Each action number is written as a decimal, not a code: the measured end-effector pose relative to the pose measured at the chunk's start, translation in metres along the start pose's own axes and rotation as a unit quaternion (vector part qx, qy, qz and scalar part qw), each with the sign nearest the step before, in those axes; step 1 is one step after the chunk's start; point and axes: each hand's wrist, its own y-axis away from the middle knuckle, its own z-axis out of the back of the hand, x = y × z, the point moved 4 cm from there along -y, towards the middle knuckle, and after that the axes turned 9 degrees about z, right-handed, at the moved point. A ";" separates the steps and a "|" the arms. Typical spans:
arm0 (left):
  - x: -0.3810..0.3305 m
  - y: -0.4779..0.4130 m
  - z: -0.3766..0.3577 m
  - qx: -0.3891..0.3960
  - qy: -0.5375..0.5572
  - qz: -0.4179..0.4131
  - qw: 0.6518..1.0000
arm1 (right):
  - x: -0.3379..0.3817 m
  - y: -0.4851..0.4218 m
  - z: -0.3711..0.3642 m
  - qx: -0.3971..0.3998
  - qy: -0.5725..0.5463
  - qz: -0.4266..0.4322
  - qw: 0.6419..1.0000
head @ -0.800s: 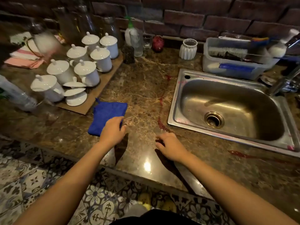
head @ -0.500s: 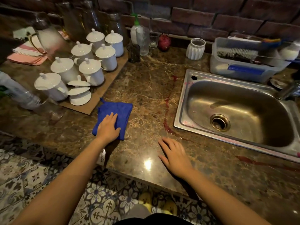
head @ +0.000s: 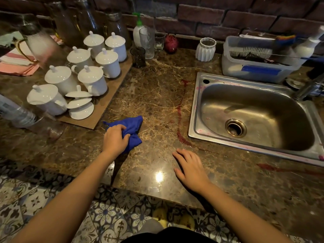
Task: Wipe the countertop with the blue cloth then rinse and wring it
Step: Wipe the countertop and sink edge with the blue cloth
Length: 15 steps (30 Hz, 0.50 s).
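Note:
The blue cloth [head: 133, 127] lies bunched on the brown marble countertop [head: 154, 95], just right of the tray of cups. My left hand [head: 114, 139] is closed over it, fingers gripping the folds. My right hand [head: 190, 165] rests flat and open on the counter near the front edge, holding nothing. A red streak [head: 180, 120] runs down the counter along the left side of the steel sink [head: 252, 116], and more red smears [head: 273, 168] lie in front of the sink.
A wooden tray [head: 107, 102] with several white lidded cups stands at the left. Glasses, a soap bottle [head: 137, 32] and a white vase [head: 206, 49] line the brick wall. A plastic tub [head: 254, 67] with brushes sits behind the sink; the tap [head: 308, 88] is at the right.
My left hand went from beside the flat cloth to on top of it, then closed and bunched it up. My right hand stayed flat on the counter.

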 end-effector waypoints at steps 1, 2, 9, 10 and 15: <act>-0.005 0.001 0.002 0.004 0.013 -0.005 1.000 | 0.000 -0.001 0.001 0.001 -0.004 0.000 1.000; -0.011 0.002 0.004 0.009 0.020 -0.016 1.000 | 0.000 -0.002 0.002 0.011 -0.010 -0.002 1.000; -0.071 0.016 0.030 0.110 0.038 -0.156 0.981 | 0.009 -0.049 0.056 -0.036 -0.144 -0.033 0.988; -0.081 0.020 0.034 0.121 0.048 -0.178 0.975 | 0.011 -0.059 0.067 -0.054 -0.160 -0.023 0.985; -0.117 0.026 0.058 0.129 0.122 -0.260 0.949 | 0.005 -0.097 0.101 -0.070 -0.151 0.007 0.986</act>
